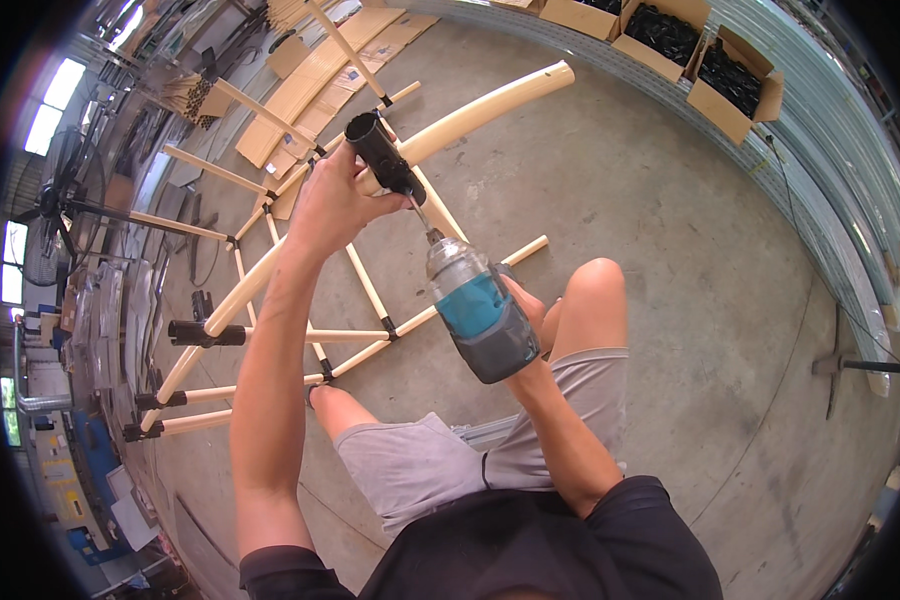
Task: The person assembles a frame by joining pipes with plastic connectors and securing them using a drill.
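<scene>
Where the upper centre of the frame is taken up by work in hand, a black tubular connector with an open round end lies directly at the fingers of the left hand. Left hand: thumb and fingers closed about the connector, thumb at its lower side. Right hand: centre of frame, below and right of the connector, wrapped around a teal-and-grey power drill with a clear front collar; its grip is largely hidden behind the drill body. Drill bit: slim, metal, pointing up and left, its tip at the connector's lower end. One long, pale, round pole: from the connector toward the upper right. Further items: pale pole framework with black joints, centre left; open brown cardboard box with black contents, upper right; flat brown cardboard sheets, upper left.
</scene>
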### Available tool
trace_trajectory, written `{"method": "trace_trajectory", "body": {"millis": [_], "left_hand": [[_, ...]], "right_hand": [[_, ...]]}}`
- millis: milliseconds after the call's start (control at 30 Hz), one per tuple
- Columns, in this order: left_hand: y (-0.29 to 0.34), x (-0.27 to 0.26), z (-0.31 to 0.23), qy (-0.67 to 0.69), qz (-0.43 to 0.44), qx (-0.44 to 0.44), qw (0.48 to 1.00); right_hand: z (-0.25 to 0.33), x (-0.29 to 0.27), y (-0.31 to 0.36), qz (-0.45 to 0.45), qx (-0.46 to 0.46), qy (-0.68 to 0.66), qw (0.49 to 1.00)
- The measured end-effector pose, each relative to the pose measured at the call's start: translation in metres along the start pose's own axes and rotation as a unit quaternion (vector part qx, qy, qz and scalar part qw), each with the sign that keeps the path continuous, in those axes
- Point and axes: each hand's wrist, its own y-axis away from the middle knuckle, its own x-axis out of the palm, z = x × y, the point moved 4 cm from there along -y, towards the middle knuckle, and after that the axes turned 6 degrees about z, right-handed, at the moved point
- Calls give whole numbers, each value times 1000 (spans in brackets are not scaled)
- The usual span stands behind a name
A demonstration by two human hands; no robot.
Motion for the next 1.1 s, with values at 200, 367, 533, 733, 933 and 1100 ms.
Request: {"method": "trace_trajectory", "body": {"millis": [200,367,533,733,933,1100], "left_hand": [[-1,2,7,-29,-18,23,999],[3,1,-1,-56,-27,-3,998],[6,2,-11,-104,-42,-17,994],[9,2,-10,-118,-50,-24,992],[9,1,-13,-105,-30,-31,994],[6,0,-3,-40,-13,5,999]], "right_hand": [[30,-8,-8,7,15,47,999],[36,-5,-10,20,42,88,995],[30,-6,-11,21,41,84,995],[25,-1,-8,17,48,57,997],[28,-6,-12,19,-19,83,996],[21,1,-5,16,74,-8,997]]}}
